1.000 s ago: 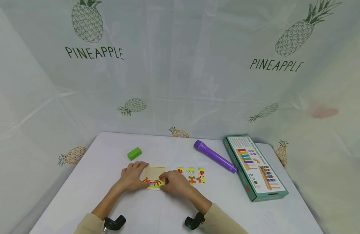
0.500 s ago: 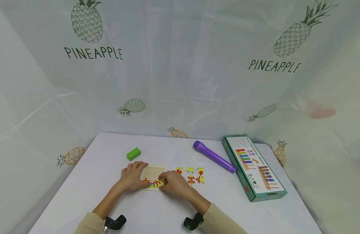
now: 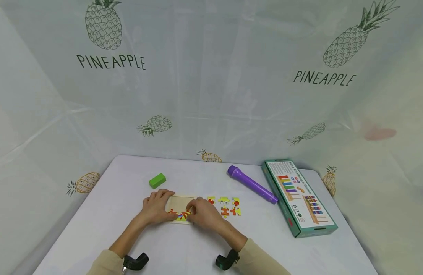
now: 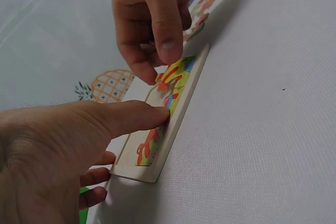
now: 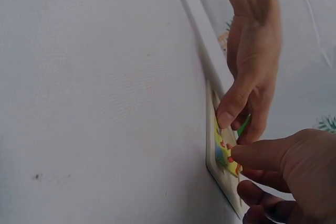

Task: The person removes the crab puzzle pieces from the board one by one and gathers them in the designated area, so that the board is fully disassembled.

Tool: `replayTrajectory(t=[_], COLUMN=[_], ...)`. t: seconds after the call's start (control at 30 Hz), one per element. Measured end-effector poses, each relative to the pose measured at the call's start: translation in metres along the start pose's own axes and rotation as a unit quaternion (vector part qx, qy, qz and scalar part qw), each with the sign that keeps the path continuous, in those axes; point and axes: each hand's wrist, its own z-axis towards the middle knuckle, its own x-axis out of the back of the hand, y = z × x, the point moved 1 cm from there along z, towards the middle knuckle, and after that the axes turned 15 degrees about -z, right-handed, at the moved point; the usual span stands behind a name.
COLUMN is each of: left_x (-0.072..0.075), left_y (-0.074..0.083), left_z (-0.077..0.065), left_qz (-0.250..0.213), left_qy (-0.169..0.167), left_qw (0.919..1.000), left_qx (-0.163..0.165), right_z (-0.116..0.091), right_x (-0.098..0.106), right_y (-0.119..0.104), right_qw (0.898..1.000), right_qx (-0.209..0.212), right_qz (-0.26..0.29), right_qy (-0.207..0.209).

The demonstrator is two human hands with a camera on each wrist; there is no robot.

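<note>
A shallow wooden puzzle tray (image 3: 181,201) lies on the white table, with colourful jigsaw pieces along its near side and bare wood behind them. My left hand (image 3: 157,207) holds the tray's left side, its thumb pressing down on the pieces and its other fingers by the outer edge. At the right end of that row, my right hand (image 3: 205,214) pinches a yellow, red and blue puzzle piece (image 4: 185,66) between thumb and index finger. This piece stays low over the tray and overlaps its row in the right wrist view. The fingers hide part of it.
Several loose puzzle pieces (image 3: 225,211) lie just right of the tray, partly behind my right hand. A green block (image 3: 158,180) sits at the back left. Farther right are a purple microphone-shaped tube (image 3: 252,184) and a green game box (image 3: 302,198).
My right hand's knuckles have risen slightly while its fingertips stay at the right end of the row. My left hand holds its place on the tray.
</note>
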Motion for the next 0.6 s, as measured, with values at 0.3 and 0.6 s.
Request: replayTrajectory(t=[0.3, 0.6], left_x=[-0.001, -0.001], left_y=[0.0, 0.0], left_z=[0.001, 0.001], left_qz=[-0.001, -0.001], left_qy=[0.002, 0.002], left_qw=[1.0, 1.0], left_qx=[0.004, 0.006], right_z=[-0.003, -0.007], right_x=[0.006, 0.016], right_y=[0.0, 0.008], right_qw=[0.998, 0.995], right_qx=[0.007, 0.024], right_qz=[0.069, 0.098], right_qy=[0.004, -0.008])
